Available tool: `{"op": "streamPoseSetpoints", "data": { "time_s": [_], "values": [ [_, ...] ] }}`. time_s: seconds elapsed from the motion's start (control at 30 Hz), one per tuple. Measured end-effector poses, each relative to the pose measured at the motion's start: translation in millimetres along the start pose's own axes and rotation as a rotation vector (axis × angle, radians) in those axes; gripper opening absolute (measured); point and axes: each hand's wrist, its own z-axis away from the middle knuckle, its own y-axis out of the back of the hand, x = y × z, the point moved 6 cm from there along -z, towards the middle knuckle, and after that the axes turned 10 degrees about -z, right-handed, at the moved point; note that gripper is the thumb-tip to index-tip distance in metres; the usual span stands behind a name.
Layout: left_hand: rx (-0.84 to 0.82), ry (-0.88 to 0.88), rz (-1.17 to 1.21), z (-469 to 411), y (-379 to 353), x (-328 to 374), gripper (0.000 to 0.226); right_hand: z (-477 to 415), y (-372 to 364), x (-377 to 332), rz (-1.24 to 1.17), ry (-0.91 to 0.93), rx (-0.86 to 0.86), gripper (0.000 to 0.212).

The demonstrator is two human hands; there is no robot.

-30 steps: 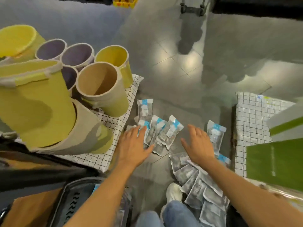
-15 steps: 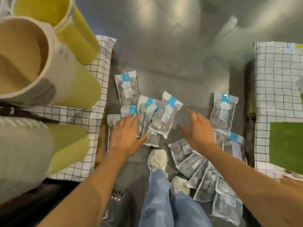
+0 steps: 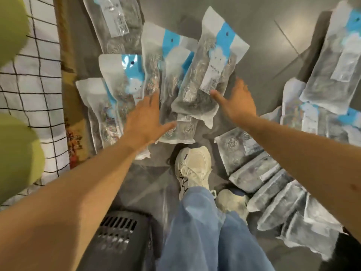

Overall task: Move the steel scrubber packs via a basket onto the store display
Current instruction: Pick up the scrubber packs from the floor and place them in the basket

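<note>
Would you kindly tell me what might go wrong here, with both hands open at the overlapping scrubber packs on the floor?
The glossy scrubber packs overlap loosely, so a scoop between the left hand and right hand may let some slip out. The shoe stands close to the pile and the row of packs beside it, so a step could crush one. The basket sits behind the left arm, possibly awkward to reach.

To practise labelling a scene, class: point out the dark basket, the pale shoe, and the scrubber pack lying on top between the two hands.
dark basket (image 3: 117, 237): head view, on its slotted wall.
pale shoe (image 3: 192, 165): head view, on its laced upper.
scrubber pack (image 3: 203, 79): head view, on its clear middle.
</note>
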Motion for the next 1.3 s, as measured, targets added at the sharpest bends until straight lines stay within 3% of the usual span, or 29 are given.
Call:
{"op": "streamPoseSetpoints", "data": {
  "time_s": [0.27,0.47,0.53,0.67,0.8,0.93,1.3],
  "values": [
    [0.149,0.149,0.181,-16.8,-37.3,11.4,0.104,-34.2,-51.1,34.0,-0.644,-0.307,0.042,0.106],
    [0.168,0.178,0.264,-20.5,-41.1,7.1,0.084,-39.3,-47.1,42.4,-0.884,-0.375,-0.013,0.07],
    [0.162,0.2,0.272,-19.3,-39.6,6.4,0.079,-39.5,-40.2,44.8,-0.899,-0.369,-0.003,0.07],
    [0.168,0.212,0.354,-12.5,-36.7,10.5,0.069,-30.5,-20.5,55.6,-0.8,-0.35,0.034,0.101],
    [0.093,0.241,0.372,1.9,-26.8,17.3,0.07,-7.3,10.8,57.7,-0.611,-0.332,0.038,0.076],
    [0.047,0.31,0.604,27.5,-0.6,12.7,0.072,25.8,47.6,44.6,-0.5,-0.269,0.018,0.062],
    [0.182,0.353,1.126,186.4,167.2,1.7,0.069,173.7,200.1,-91.7,-0.565,-0.044,0.002,0.073]
  ]
}}
